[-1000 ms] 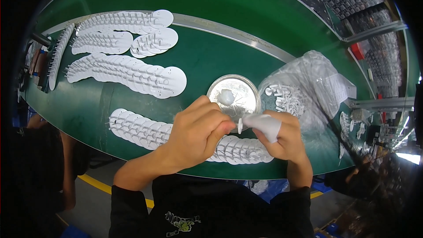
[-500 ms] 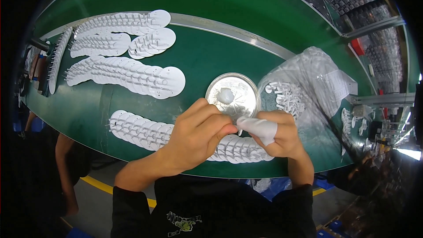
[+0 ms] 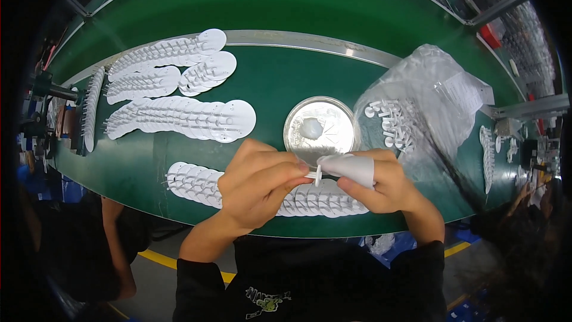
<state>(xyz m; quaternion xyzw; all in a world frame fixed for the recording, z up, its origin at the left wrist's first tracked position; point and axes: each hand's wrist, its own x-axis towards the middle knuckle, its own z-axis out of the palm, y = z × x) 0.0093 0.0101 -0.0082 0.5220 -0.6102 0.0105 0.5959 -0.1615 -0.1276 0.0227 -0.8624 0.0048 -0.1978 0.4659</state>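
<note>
A small white plastic part (image 3: 317,175) with a round flange and a short stem is pinched by its stem between the thumb and fingers of my left hand (image 3: 256,182). My right hand (image 3: 378,182) is beside it, fingers curled. Its index finger wears a white finger cover (image 3: 351,168), and the tip meets or nearly meets the flange. Just beyond my hands stands a round metal dish (image 3: 288,137) holding a whitish translucent lump (image 3: 311,128). Beneath my hands lies a row of overlapping white discs with raised stems (image 3: 193,183), partly hidden.
More overlapping rows of white discs (image 3: 196,120) lie at the left of the green table (image 3: 268,77). A clear plastic bag (image 3: 441,95) with small white parts (image 3: 393,122) is at the right. A metal rail (image 3: 298,40) runs along the back. Other people sit at both sides.
The view has shifted slightly. My hands have drawn a little apart, and the white part's flange now shows between them where fingers mostly hid it before.
</note>
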